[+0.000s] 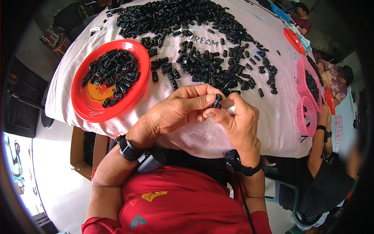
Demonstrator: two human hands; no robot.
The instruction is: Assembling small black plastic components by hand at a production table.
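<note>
Both hands meet near the table edge, in front of the chest; left hand [177, 111] has thumb and fingers pressed together on a small black plastic part [216, 100], pinching it from the left; right hand [238, 121] holds a small flat metal blade-like piece [228, 104] between thumb and forefinger, its tip just beside the black part — whether the two touch cannot be told; each wrist carries a black band, the left with a small dark device strapped beside it. Table covered by a pale pink cloth [272, 124]; a large loose heap of black plastic parts [202, 58] spreads across the far and middle cloth, its near edge just beyond the hands; red round plate [83, 109] lies to the left, near the table's left edge, holding a smaller pile of the same black parts; pink mesh baskets [306, 105] stand at the right edge, one with dark parts inside — another person's forearm [321, 132] rests just beside them; a second red plate [293, 39] sits far right.
</note>
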